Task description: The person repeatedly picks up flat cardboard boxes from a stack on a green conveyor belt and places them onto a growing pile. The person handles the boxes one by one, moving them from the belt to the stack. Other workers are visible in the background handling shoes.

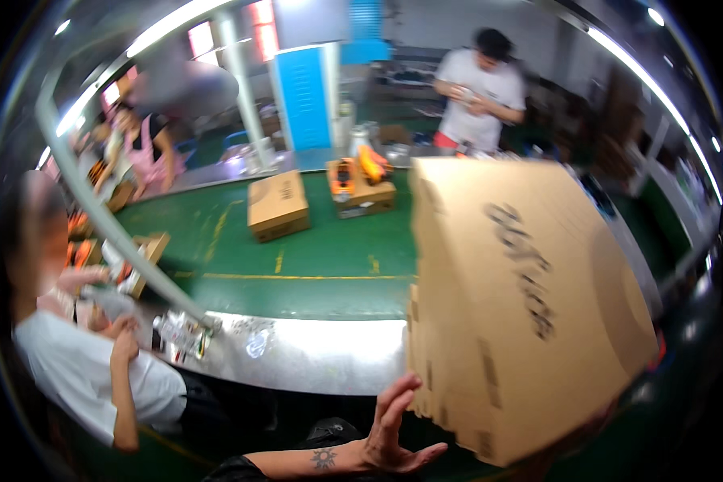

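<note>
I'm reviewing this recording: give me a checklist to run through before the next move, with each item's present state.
1. Left hand free: ok; it is open and holds nothing.
2. Left hand clear of the cardboard stack: cannot tell; they overlap in view.
3. Right hand's hold: cannot tell; not in view.
4. Unobstructed view of the green table: not ok; the stack hides its right part.
5. Lone box apart from the box bearing orange items: ok; a gap shows.
</note>
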Tool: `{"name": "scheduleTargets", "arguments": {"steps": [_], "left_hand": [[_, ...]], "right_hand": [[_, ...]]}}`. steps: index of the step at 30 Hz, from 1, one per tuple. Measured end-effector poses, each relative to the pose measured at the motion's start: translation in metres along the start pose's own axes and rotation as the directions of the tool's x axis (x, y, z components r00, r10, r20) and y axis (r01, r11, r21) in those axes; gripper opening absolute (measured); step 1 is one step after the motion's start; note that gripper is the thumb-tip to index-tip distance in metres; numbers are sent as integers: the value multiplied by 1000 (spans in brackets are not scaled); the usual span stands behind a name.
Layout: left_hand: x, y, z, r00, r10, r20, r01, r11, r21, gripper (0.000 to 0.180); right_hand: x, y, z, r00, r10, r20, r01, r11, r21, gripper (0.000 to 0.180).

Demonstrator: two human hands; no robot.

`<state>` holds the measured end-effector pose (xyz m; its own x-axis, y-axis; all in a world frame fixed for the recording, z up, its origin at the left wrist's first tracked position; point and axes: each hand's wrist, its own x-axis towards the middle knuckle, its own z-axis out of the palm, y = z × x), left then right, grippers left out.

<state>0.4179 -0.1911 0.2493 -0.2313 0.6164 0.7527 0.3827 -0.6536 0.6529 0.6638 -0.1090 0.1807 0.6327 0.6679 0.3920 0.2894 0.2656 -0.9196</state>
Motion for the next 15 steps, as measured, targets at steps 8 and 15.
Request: {"name": "scheduleTargets", "arguments": {"steps": [8, 15], "left_hand": [[8, -181, -125, 849, -528, -30, 501, 785, 363, 59], [86, -447, -217, 803, -579, -141, 538, 603, 590, 77]], "right_hand": [[-237, 65, -15, 219, 634, 741, -252, 771, -585, 41], [-255, -1, 109, 357, 666, 655, -158, 734, -660, 35]]}}
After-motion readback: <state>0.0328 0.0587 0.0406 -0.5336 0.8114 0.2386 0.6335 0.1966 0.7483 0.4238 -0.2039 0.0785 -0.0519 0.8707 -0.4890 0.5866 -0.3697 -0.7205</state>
